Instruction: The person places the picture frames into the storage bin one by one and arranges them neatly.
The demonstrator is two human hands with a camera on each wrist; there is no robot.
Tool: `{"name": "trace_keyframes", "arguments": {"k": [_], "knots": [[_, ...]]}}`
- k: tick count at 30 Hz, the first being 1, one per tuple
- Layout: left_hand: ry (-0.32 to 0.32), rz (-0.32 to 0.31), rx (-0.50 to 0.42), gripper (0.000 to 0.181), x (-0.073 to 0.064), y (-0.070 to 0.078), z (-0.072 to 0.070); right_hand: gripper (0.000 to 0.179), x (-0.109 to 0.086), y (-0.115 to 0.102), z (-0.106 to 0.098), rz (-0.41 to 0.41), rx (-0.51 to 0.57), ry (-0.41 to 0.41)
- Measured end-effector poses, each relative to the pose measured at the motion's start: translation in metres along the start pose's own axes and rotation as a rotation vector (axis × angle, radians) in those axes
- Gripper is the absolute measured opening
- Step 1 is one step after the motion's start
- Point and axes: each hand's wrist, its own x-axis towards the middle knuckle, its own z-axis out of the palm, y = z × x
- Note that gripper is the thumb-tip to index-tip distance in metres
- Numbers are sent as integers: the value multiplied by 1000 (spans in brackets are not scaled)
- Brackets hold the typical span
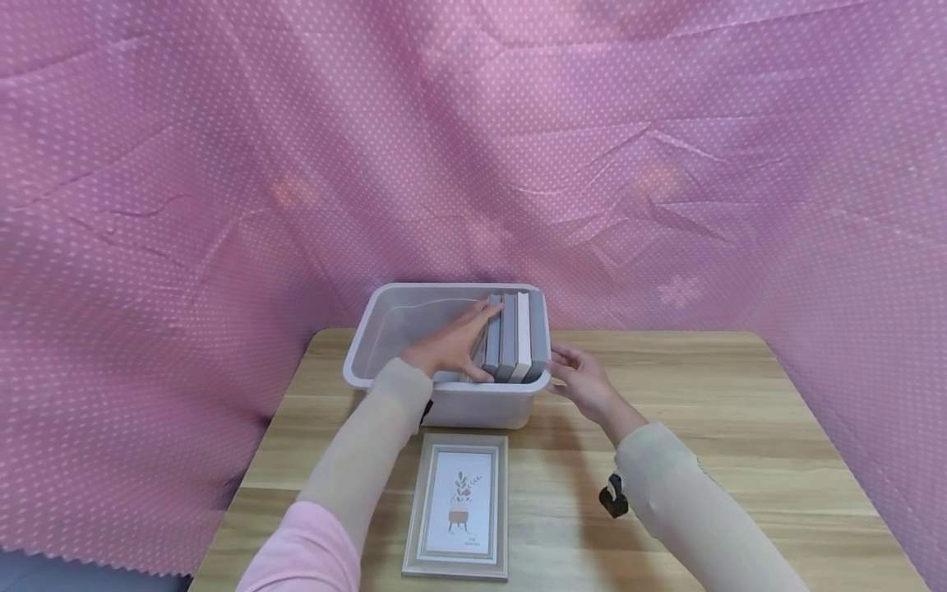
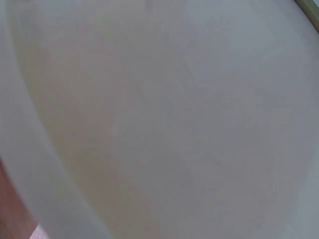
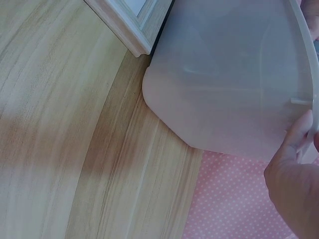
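A translucent white plastic bin (image 1: 473, 407) stands at the back of the table, with several slim grey and white picture frames (image 1: 523, 333) on edge along its right side. My left hand (image 1: 453, 341) reaches into the bin, thumb at the near end and fingers at the far end of the leftmost grey frame (image 1: 491, 345). Outside the bin's right end, my right hand (image 1: 588, 382) holds the near corner just under the rim. In the right wrist view its thumb (image 3: 298, 129) lies on the outer wall. The left wrist view is filled by the bin's wall (image 2: 174, 119).
In front of the bin, a pale wooden picture frame (image 1: 503, 510) with a potted-plant print lies face up on the wooden table (image 1: 740, 427). A pink dotted cloth (image 1: 629, 205) hangs behind and at both sides.
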Motion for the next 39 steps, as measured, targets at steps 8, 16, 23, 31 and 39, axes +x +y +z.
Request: {"name": "trace_keyframes", "arguments": {"k": [8, 16, 23, 31, 39], "knots": [[82, -27, -95, 122, -15, 6, -7, 47, 1, 1, 0, 4, 6, 6], [275, -159, -132, 110, -44, 17, -5, 47, 0, 0, 0, 3, 9, 7], [530, -208, 40, 92, -69, 27, 9, 47, 0, 0, 1, 7, 14, 4], [793, -174, 216, 81, -94, 33, 34, 48, -1, -1, 0, 28, 15, 4], [912, -264, 207, 94, -116, 38, 59, 49, -3, -2, 0, 29, 15, -2]]}}
